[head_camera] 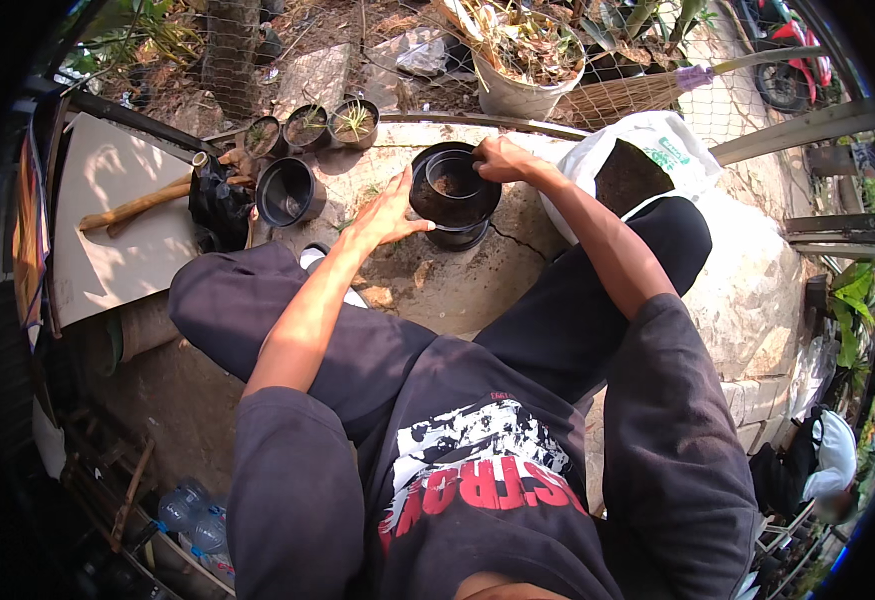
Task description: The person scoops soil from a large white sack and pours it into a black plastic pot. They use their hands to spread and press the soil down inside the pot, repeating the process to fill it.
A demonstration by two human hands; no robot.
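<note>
A small black plastic pot (pixel 454 174) with a little soil in it sits inside a larger round black container (pixel 426 206), which also holds dark soil. Beneath this container, the base of another black pot (pixel 458 238) shows on the concrete. My right hand (pixel 503 159) pinches the right rim of the small pot. At the container's left side rests my left hand (pixel 391 214), its fingers extended and thumb near the lower rim. An open white sack of dark soil (pixel 632 176) stands beside my right forearm.
Several black pots, some with small spiky plants (pixel 353 124), stand at the back left beside an empty black pot (pixel 287 193). A wooden handle (pixel 137 206) lies across a pale board (pixel 115 262). Behind wire netting are a white bucket of dry leaves (pixel 520 94) and a broom (pixel 625 94).
</note>
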